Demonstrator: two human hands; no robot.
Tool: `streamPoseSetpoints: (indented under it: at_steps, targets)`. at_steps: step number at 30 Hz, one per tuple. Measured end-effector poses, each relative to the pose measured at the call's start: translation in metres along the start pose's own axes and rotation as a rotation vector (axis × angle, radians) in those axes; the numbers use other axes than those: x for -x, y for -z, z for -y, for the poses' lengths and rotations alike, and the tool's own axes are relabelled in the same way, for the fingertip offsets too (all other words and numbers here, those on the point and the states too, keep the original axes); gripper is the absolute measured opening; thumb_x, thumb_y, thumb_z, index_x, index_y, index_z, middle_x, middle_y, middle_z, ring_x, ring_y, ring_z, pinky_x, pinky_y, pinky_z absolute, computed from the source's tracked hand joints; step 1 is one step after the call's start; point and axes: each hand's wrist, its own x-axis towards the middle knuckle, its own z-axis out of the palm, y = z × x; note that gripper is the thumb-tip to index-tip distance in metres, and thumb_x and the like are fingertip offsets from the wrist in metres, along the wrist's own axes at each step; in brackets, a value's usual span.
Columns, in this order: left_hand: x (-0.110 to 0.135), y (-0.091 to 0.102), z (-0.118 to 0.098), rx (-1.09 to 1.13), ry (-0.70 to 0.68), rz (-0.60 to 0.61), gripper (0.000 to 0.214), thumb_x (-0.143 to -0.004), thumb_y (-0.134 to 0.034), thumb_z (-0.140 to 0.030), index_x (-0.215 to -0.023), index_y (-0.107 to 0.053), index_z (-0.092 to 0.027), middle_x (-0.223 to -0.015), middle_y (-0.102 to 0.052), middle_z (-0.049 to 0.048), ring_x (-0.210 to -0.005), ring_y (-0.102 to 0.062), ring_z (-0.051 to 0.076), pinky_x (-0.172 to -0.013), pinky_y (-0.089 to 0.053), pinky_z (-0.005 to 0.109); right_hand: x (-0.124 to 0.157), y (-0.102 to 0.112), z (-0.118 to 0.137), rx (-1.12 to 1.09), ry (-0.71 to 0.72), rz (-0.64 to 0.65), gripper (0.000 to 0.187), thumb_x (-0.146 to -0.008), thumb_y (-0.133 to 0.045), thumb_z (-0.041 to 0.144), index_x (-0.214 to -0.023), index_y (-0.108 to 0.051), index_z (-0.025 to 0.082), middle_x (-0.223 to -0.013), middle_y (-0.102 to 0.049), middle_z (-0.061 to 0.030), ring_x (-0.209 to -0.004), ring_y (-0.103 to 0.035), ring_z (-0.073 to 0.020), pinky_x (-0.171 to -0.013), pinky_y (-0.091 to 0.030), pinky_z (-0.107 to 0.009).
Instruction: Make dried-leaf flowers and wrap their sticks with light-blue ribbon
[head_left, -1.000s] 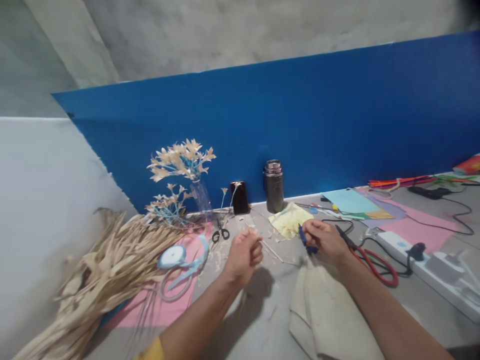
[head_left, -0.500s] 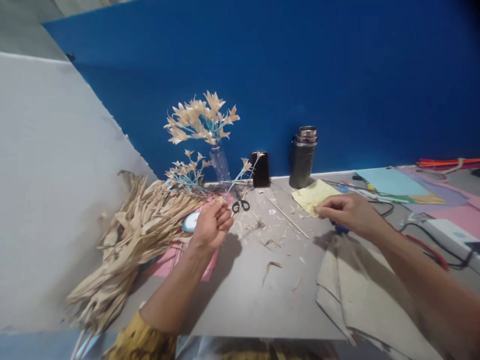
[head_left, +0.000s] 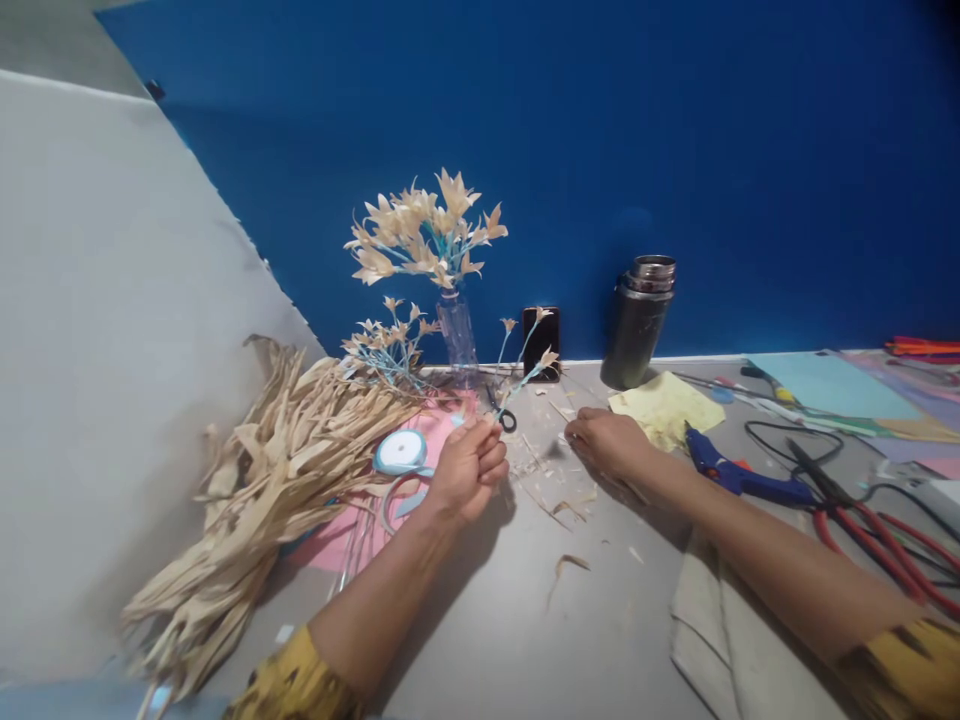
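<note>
My left hand [head_left: 471, 468] is closed around the blue-wrapped stems of a small flower sprig [head_left: 541, 366], whose pale blooms look like dried husk. The sprig leans up and right from my fingers. Just behind that hand lies a small pair of black-handled scissors [head_left: 508, 421]. My right hand [head_left: 611, 442] is low over the table among husk scraps, its fingers pressed together; anything in them is hidden. A thin stick [head_left: 559, 411] lies by those fingertips. Beyond the right wrist is a crumpled yellow cloth or paper [head_left: 666, 405].
A blue glue gun [head_left: 742, 478] and red-handled scissors [head_left: 881, 535] lie right. Dried husks [head_left: 277, 480] and a ribbon roll [head_left: 400, 453] are left. Behind stand a clear bottle [head_left: 457, 335] with flowers, a phone [head_left: 541, 345] and a dark flask [head_left: 639, 325].
My right hand has moved left and away from the yellow piece, down to the scraps. My left hand still grips the sprig, whose stems have spread apart. The view has shifted.
</note>
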Motion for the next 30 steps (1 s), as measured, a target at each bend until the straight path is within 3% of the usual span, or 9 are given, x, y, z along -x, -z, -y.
streamPoseSetpoints:
  at_steps: [3,9,18,21,25,28,30]
  targets:
    - [-0.003,-0.006,0.004,-0.006,0.019,0.012,0.033,-0.072,-0.081,-0.033,-0.072,-0.055,-0.013,-0.046,-0.025,-0.0135,-0.038,-0.016,0.001,-0.034,-0.016,0.013,-0.008,-0.006,-0.002,0.020,-0.003,0.008,0.022,-0.094,-0.054,0.024,-0.087,-0.074,0.020,-0.092,-0.071,-0.0081,-0.084,-0.063,-0.0204,-0.061,-0.030,-0.028]
    - [-0.018,-0.014,0.021,0.007,0.049,-0.011,0.032,-0.073,-0.080,-0.032,-0.072,-0.054,-0.014,-0.044,-0.025,-0.0137,-0.038,-0.015,0.002,-0.034,-0.015,0.013,-0.005,-0.008,-0.005,0.031,-0.022,-0.032,0.026,-0.098,-0.047,0.024,-0.099,-0.072,0.018,-0.098,-0.070,-0.0105,-0.087,-0.064,-0.0218,-0.066,-0.035,-0.029]
    - [-0.030,-0.001,0.039,0.025,0.092,-0.042,0.032,-0.075,-0.078,-0.032,-0.071,-0.052,-0.015,-0.045,-0.024,-0.0137,-0.037,-0.017,0.001,-0.035,-0.012,0.013,-0.003,-0.015,0.002,-0.087,0.039,-0.067,0.021,-0.089,-0.053,0.017,-0.084,-0.073,0.012,-0.095,-0.070,-0.0195,-0.095,-0.061,-0.0287,-0.074,-0.038,-0.033]
    - [-0.029,0.004,0.042,0.027,0.096,-0.056,0.033,-0.074,-0.079,-0.033,-0.071,-0.052,-0.016,-0.045,-0.023,-0.0140,-0.036,-0.016,0.001,-0.035,-0.011,0.013,-0.008,-0.017,0.002,-0.208,-0.003,-0.111,0.015,-0.083,-0.058,0.014,-0.079,-0.072,0.011,-0.094,-0.071,-0.0201,-0.093,-0.061,-0.0286,-0.075,-0.040,-0.033]
    - [-0.027,0.007,0.046,0.041,0.099,-0.064,0.037,-0.069,-0.082,-0.037,-0.072,-0.053,-0.015,-0.044,-0.023,-0.0144,-0.038,-0.014,0.001,-0.035,-0.012,0.014,-0.007,-0.011,0.002,-0.446,-0.109,-0.187,0.023,-0.087,-0.053,0.023,-0.078,-0.072,0.014,-0.080,-0.072,-0.0113,-0.073,-0.062,-0.0215,-0.064,-0.042,-0.029]
    - [-0.023,0.004,0.049,0.039,0.078,-0.043,0.042,-0.063,-0.085,-0.039,-0.071,-0.050,-0.017,-0.045,-0.025,-0.0145,-0.038,-0.014,0.001,-0.035,-0.012,0.014,0.000,-0.006,0.012,-0.673,-0.206,-0.204,0.036,-0.092,-0.046,0.036,-0.079,-0.071,0.014,-0.057,-0.062,-0.0034,-0.050,-0.051,-0.0148,-0.049,-0.036,-0.025]
    - [-0.020,0.000,0.053,0.027,0.069,-0.027,0.045,-0.061,-0.086,-0.041,-0.070,-0.049,-0.017,-0.046,-0.027,-0.0145,-0.038,-0.014,0.000,-0.035,-0.011,0.014,0.005,-0.004,0.023,-0.969,-0.330,-0.179,0.035,-0.087,-0.054,0.041,-0.074,-0.071,0.014,-0.048,-0.053,0.0005,-0.043,-0.041,-0.0115,-0.044,-0.030,-0.024]
